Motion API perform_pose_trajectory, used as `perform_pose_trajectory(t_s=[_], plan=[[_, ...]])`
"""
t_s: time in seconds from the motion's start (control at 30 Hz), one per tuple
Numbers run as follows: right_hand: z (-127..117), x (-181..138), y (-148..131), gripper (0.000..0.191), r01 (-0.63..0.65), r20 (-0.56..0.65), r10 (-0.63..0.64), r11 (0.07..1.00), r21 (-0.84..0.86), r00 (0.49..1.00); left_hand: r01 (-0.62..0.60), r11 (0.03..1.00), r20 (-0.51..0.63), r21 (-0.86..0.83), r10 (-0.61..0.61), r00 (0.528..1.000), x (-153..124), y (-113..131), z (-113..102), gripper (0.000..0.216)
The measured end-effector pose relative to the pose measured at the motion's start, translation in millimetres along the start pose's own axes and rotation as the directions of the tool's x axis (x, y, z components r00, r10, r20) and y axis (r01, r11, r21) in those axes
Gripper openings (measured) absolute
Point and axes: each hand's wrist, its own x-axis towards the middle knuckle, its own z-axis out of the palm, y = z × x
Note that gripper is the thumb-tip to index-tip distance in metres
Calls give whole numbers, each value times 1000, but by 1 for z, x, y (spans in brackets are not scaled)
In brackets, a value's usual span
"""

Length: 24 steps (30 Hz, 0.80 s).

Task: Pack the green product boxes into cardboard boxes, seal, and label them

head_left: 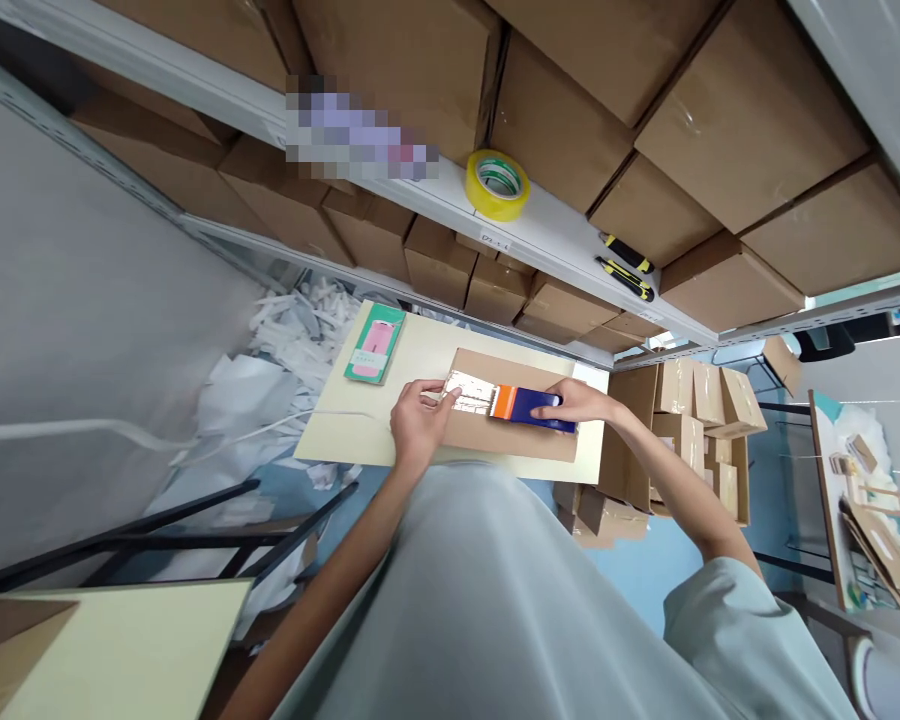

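Note:
My left hand (pixel 422 418) pinches the far left end of a flat, whitish piece with brown marks (pixel 474 391) between thumb and fingers. That piece runs into the orange end of a dark blue box (pixel 529 405); whether it slides inside or is joined to it I cannot tell. My right hand (pixel 576 402) grips the blue end of this box, thumb on top. Beneath both lies a flat brown cardboard piece (pixel 495 437) on the pale yellow table (pixel 330 432). A green package with a pink item (pixel 376 345) rests at the table's far left corner.
Above the table, a shelf (pixel 555 245) bears a yellow tape roll (pixel 497 185), two utility knives (pixel 625 268) and large cartons (pixel 562 120). An open carton with small boxes (pixel 679 430) stands right of the table. White paper scraps (pixel 300 330) and a white cable (pixel 120 430) are at left.

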Motion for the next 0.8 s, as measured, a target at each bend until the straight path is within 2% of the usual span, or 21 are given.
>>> perform_pose_trajectory(t_s=[0.1,0.23,0.37,0.53,0.67,0.8], plan=[[2,4,3,62,11,-45,-11,1000,0,999,53,992,-8,-114,-54,999,1,-7,8,33],[6,6,9,68,24,48,-31,992,128,998,84,971,-47,-226,-97,994,0,-13,18,44],[5,-5,15,68,50,90,-64,988,147,994,101,960,-104,-260,-132,986,1,-14,25,48],[-12,-39,40,68,33,85,-43,992,121,995,116,943,-169,-312,-175,970,3,-7,30,48],[-35,-75,75,68,-46,129,17,972,230,991,151,939,-181,-311,-214,960,4,-3,32,44],[-55,-110,112,68,-69,152,29,962,266,988,189,932,-215,-308,-261,941,4,4,35,39]])
